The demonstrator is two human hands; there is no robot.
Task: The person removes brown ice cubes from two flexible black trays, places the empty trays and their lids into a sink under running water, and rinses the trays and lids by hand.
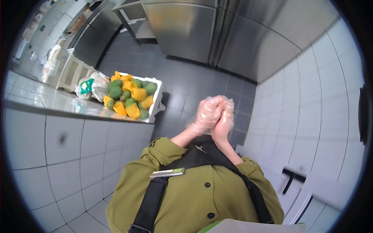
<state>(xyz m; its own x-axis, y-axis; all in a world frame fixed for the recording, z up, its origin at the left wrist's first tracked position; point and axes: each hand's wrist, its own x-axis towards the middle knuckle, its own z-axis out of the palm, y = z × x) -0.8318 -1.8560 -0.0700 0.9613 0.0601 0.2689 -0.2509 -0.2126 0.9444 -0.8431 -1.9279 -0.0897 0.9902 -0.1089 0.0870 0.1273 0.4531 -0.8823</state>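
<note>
Both hands, in thin clear plastic gloves, are pressed together in front of the black apron (204, 154). My left hand (207, 114) has its fingers curled against the other hand. On the right of the pair, my right hand (225, 119) meets it with bent fingers. Nothing shows between them, but the inner sides of the palms are hidden. To the left of the hands, a white crate (157, 100) on the tiled ledge holds green mangoes (116, 92), several in yellow foam nets (133, 111).
Beside the crate lie clear plastic bags (100, 84) and a cream plastic crate (76, 72). Stainless steel cabinets (186, 29) stand ahead over the dark tiled floor (180, 78). A white tiled wall (279, 110) rises on the right, near a door with a black handle (293, 174).
</note>
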